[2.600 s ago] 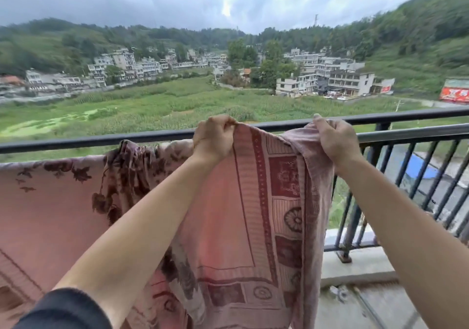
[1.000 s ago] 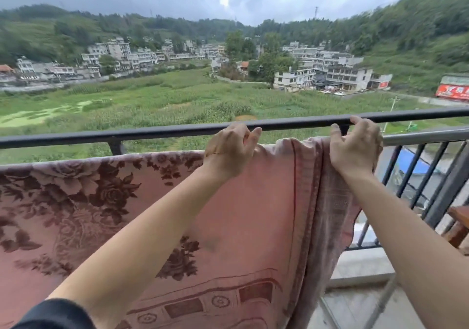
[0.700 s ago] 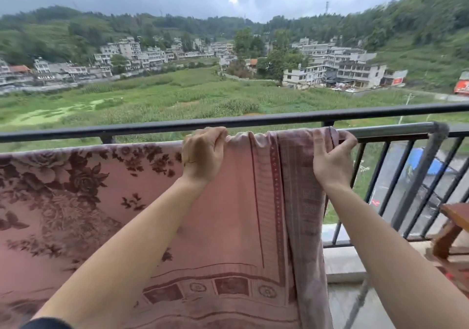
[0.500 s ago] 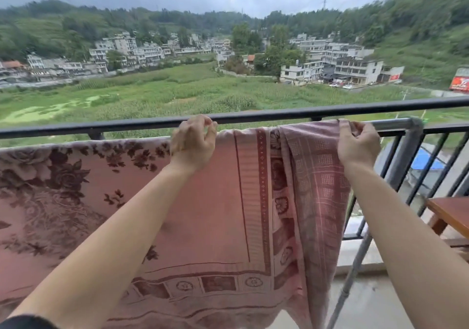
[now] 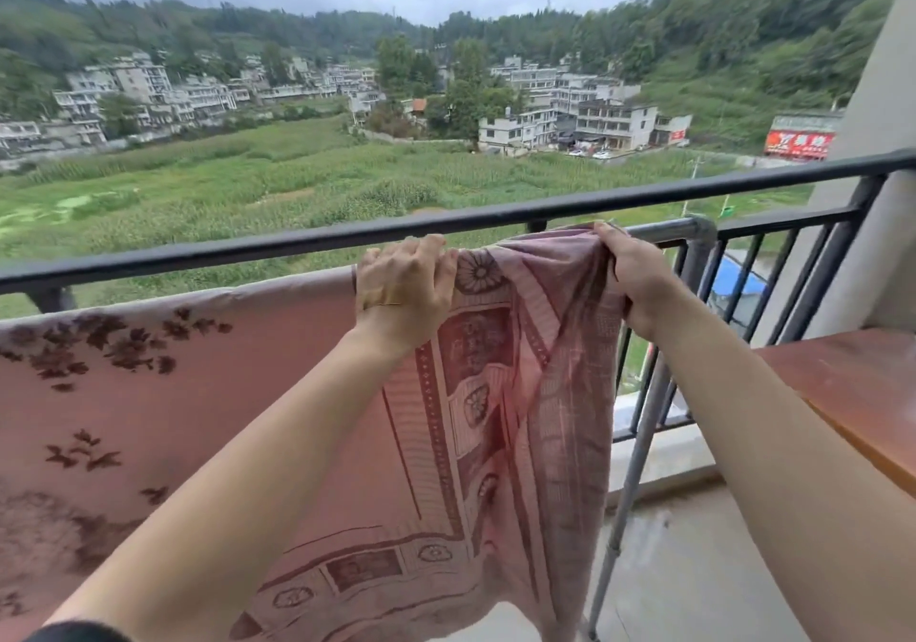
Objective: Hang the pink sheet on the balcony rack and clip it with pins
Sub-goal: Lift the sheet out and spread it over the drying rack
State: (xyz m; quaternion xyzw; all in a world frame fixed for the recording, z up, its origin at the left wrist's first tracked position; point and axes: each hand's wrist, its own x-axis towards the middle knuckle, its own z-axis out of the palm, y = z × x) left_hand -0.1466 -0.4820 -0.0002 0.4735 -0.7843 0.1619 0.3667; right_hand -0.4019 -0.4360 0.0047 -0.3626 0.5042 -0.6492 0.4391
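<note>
The pink sheet, printed with dark flowers and a patterned border, hangs over the grey metal rack bar just inside the balcony railing. My left hand grips the sheet's top edge on the bar. My right hand holds the bunched right end of the sheet near the rack's corner joint. The sheet's right border hangs in folds between my hands. No pins are in view.
The black balcony railing runs across behind the rack. The rack's grey leg slants down to the concrete floor. A brown wooden tabletop juts in at the right, beside a pale wall. Fields and buildings lie beyond.
My hands have shifted right along the bar, pulling the sheet's end toward the rack's corner. The right end is now more bunched in my right hand. The view turned right, showing the wall.
</note>
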